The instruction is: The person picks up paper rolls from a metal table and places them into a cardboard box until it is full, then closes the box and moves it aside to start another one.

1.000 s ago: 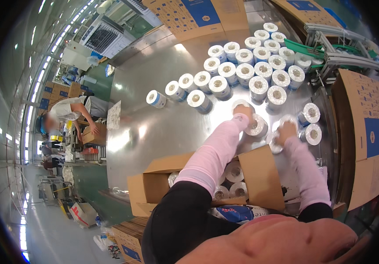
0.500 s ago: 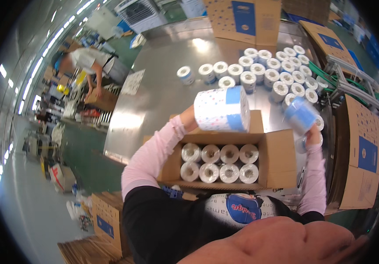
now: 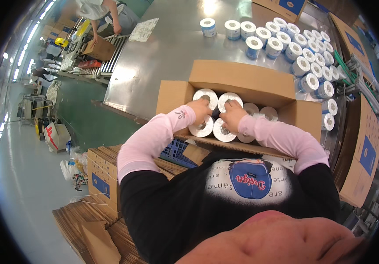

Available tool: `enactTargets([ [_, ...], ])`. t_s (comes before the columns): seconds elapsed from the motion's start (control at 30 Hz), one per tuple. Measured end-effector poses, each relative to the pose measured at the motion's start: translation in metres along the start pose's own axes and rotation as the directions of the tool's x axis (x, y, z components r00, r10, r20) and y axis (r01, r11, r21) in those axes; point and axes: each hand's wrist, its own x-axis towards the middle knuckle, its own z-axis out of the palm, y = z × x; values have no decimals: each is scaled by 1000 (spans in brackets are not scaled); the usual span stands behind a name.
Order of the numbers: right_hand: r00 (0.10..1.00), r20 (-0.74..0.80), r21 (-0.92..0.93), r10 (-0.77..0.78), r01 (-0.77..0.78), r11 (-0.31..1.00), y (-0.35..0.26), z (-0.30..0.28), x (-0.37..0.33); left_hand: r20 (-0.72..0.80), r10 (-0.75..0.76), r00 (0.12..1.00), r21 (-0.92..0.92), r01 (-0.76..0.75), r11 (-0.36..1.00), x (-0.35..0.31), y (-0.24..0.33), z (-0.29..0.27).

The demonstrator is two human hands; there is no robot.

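Note:
An open cardboard box (image 3: 242, 72) stands in front of me at the table's near edge. My left hand (image 3: 199, 111) is down inside its left part, fingers curled into the core of a white paper roll (image 3: 205, 94) and the palm over a nearer roll (image 3: 201, 128). Beside it, my right hand (image 3: 233, 115) grips another pair the same way, a far paper roll (image 3: 231, 99) and a near roll (image 3: 223, 132). These four sit higher than the lower rolls (image 3: 268, 113) visible at the box's right. Fingertips are partly hidden in the cores.
Several blue-and-white wrapped rolls (image 3: 301, 66) stand on the metal table (image 3: 163, 57) at the far right. Cartons (image 3: 358, 149) line the right side, and flattened cardboard (image 3: 84, 229) is stacked lower left. At far left a co-worker (image 3: 106, 13) handles a box (image 3: 99, 49) on a roller conveyor.
Both hands came down into the box with the rolls they held raised above the table. White rolls now cover the lower ones at the left. The head view has shifted.

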Motion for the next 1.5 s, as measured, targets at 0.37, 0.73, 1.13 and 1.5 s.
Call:
enactTargets([
  [0.37, 658, -451, 128, 603, -621, 774, 107, -54, -155, -149, 11, 989, -790, -126, 600, 84, -38, -95],
  [0.73, 305, -511, 395, 804, -747, 535, 215, 30, -257, 81, 159, 984, -2, -159, 987, 348, 41, -45],
  [1.13, 462, 124, -108, 878, -874, 475, 419, 28, -420, -409, -138, 902, -44, 132, 990, 563, 186, -111],
  [1.5, -3, -218, 202, 976, -978, 42, 369, 83, -347, -334, -38, 942, 173, 101, 980, 600, 205, -80],
])
